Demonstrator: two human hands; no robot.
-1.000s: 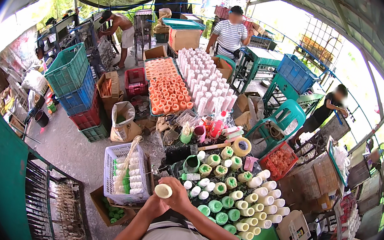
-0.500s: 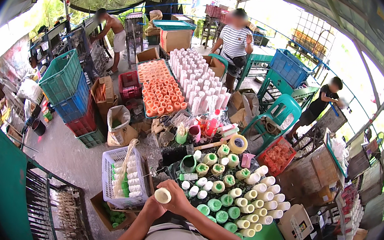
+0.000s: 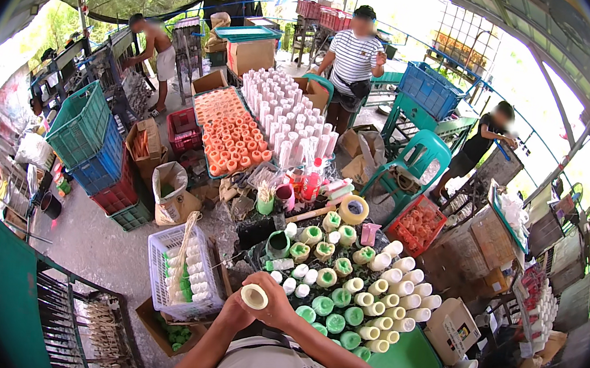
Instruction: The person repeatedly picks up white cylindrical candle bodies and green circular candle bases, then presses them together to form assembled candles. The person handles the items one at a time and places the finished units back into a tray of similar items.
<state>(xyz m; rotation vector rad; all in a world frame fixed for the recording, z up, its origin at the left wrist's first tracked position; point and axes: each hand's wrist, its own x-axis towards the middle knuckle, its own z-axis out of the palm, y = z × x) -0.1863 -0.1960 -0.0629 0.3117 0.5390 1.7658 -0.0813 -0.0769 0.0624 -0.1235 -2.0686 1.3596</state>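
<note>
Near my body I hold a cream pillar candle (image 3: 254, 296), its round, slightly hollowed end facing up. My left hand (image 3: 232, 314) is closed round its lower left side, and my right hand (image 3: 274, 304) wraps it from the right. The candle's lower part is hidden by my fingers. Just right of my hands, on the dark worktable, stand several green-topped candles (image 3: 322, 305), plain cream candles (image 3: 398, 295) and cream candles with green hollowed tops (image 3: 326, 278). To the left is a white plastic basket (image 3: 157, 259) with white and green rolls and a bundle of pale wicks (image 3: 185, 241).
Beyond the table lie a roll of tape (image 3: 354, 210), a red bottle (image 3: 311, 183) and a dark green jug (image 3: 278, 243). Further off are a tray of orange candle pieces (image 3: 241, 149), stacked crates (image 3: 88, 135) and a green chair (image 3: 412, 164). Three people stand farther back.
The view has shifted a little, so the surroundings sit further left. Both hands stay closed round the candle, whose end is tilted slightly differently. The person at the right has lowered their head and arms somewhat.
</note>
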